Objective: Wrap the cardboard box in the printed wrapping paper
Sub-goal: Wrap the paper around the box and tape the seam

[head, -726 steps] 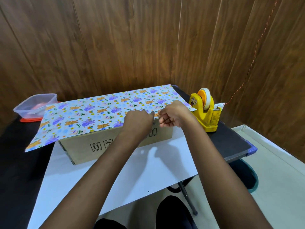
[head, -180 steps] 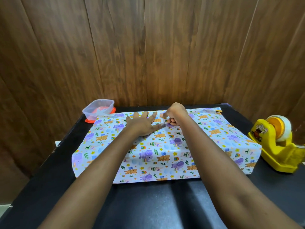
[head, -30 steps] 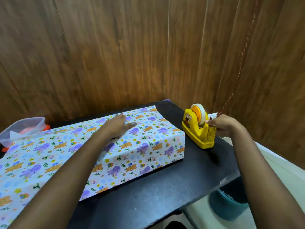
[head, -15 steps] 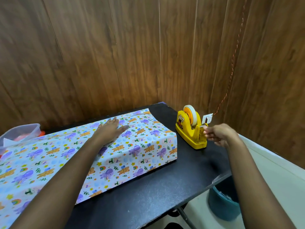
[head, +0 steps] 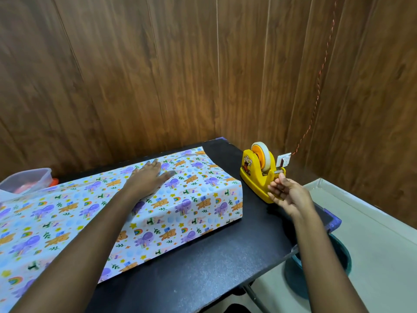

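Even soft light, sharp, wide-angle edge warp

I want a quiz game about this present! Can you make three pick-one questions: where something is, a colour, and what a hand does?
1. Where is the dispenser? A on the table, right of the parcel; B on the parcel; C on the floor.
2. What colour is it? A green; B red; C yellow.
3. What does the left hand do? A holds scissors; B lies flat on the parcel; C hangs in the air.
Answers: A, it stands past the parcel's right end; C, its body is yellow; B, its fingers lie spread on top.
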